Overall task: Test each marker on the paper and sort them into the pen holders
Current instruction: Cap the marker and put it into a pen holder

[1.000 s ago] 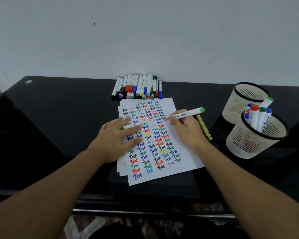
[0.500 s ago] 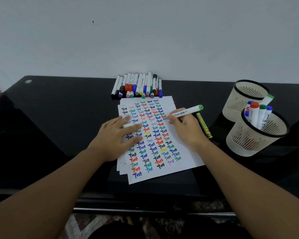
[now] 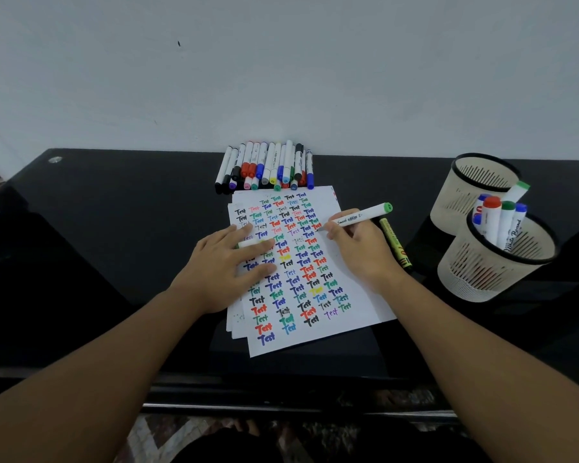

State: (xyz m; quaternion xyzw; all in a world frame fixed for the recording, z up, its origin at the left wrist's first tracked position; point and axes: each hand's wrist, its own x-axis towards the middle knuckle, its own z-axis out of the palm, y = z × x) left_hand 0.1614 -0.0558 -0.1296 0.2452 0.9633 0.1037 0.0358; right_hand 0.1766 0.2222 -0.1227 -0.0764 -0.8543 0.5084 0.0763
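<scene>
A stack of white paper (image 3: 351, 295) covered with coloured "Test" words lies on the black table. My left hand (image 3: 224, 272) presses flat on its left side, and a small white marker cap (image 3: 248, 244) shows between the fingers. My right hand (image 3: 361, 252) grips a white marker with a green end (image 3: 361, 217), its tip touching the paper's upper right part. Several capped markers (image 3: 268, 168) lie in a row against the wall behind the paper. At the right stand two beige mesh pen holders. The near holder (image 3: 482, 275) contains several markers, and one green-capped marker leans in the far holder (image 3: 462, 195).
A yellow-green marker (image 3: 395, 243) lies on the table between the paper and the holders, just beside my right hand. The white wall rises directly behind the table. The table's front edge (image 3: 281, 379) runs below the paper.
The marker tip has shifted slightly on the paper under my right hand. My left hand has stayed pressed on the sheet.
</scene>
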